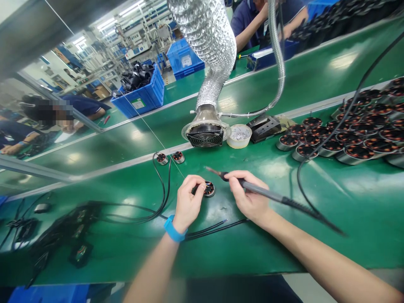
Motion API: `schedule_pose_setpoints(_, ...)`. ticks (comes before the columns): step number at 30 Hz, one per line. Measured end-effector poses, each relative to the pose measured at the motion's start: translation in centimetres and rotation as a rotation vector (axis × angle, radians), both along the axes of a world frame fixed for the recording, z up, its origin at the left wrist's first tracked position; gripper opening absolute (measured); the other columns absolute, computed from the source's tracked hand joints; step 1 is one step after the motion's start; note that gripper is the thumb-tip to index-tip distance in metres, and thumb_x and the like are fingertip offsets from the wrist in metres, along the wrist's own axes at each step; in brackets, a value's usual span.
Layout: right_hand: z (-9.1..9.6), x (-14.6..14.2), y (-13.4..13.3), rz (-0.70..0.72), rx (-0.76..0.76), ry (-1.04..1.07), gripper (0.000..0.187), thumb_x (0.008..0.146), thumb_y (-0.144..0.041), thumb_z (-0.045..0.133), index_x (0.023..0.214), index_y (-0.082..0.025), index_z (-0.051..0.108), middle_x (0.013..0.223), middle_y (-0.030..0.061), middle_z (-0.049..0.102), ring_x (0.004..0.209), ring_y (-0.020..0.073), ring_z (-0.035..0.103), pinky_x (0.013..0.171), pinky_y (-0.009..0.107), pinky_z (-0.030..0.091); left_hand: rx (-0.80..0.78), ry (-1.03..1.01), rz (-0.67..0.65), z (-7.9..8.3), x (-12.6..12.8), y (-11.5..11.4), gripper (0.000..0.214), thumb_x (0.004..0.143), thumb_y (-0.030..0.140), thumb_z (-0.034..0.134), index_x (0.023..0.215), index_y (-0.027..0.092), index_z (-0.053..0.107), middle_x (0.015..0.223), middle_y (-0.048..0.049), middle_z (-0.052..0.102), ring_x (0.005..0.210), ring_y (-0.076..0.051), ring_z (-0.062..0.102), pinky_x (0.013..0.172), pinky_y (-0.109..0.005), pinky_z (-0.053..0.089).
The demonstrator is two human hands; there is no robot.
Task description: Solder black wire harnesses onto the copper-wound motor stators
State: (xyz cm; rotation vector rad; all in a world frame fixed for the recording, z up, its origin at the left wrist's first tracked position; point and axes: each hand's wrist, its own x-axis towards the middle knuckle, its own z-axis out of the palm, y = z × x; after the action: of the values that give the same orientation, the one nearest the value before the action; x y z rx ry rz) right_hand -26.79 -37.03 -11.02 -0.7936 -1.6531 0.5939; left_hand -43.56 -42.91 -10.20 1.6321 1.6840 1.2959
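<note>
My left hand (190, 202), with a blue band at the wrist, is closed in a pinch at the left rim of a small round motor part (208, 189) with copper windings. A thin solder wire (154, 140) runs down from overhead to this hand; the fingers hide its end. In my right hand (249, 195) is a soldering iron (261, 191), gripped like a pen. Its tip points up and left, above the motor part and apart from it. Black cables (205, 231) lie on the green bench below both hands.
A fume hose (206, 90) with a fan guard (205, 138) hangs behind the hands, beside a round tub (239, 136) and a dark metal stand (265, 126). Several motor parts (353, 151) fill the right side. Two more (178, 157) stand left of the fan. Co-workers sit across the bench.
</note>
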Motion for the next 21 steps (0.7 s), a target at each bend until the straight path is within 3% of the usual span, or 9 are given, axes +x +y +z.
schedule_pose_setpoints(4, -0.03, 0.71, -0.24, 0.024, -0.008, 0.107, 0.021, 0.094, -0.022, 0.052, 0.077, -0.021, 0.064, 0.068, -0.0001, 0.069, 0.057, 0.0142, 0.065, 0.057, 0.027, 0.053, -0.010, -0.008, 0.016, -0.13, 0.03, 0.07, 0.017, 0.094, 0.017, 0.054, 0.079, 0.019, 0.062, 0.089, -0.0039, 0.062, 0.089, -0.017, 0.059, 0.083, -0.029, 0.045)
schedule_pose_setpoints(11, -0.16, 0.78, -0.19, 0.079, 0.056, 0.081, 0.020, 0.091, -0.018, 0.052, 0.076, -0.020, 0.064, 0.059, -0.0035, 0.062, 0.043, 0.0094, 0.054, 0.050, 0.025, 0.048, -0.001, -0.018, 0.042, -0.25, 0.18, -0.03, 0.017, 0.093, 0.017, 0.054, 0.078, 0.019, 0.062, 0.089, -0.0041, 0.063, 0.090, -0.017, 0.059, 0.083, -0.028, 0.046)
schedule_pose_setpoints(21, -0.10, 0.73, -0.31, 0.085, 0.041, 0.071, 0.021, 0.091, -0.021, 0.052, 0.076, -0.021, 0.065, 0.053, -0.0038, 0.059, 0.043, 0.0118, 0.055, 0.050, 0.026, 0.049, 0.006, -0.018, 0.065, -0.62, 0.22, -0.06, 0.017, 0.094, 0.017, 0.054, 0.079, 0.019, 0.062, 0.090, -0.0040, 0.063, 0.090, -0.017, 0.059, 0.083, -0.029, 0.046)
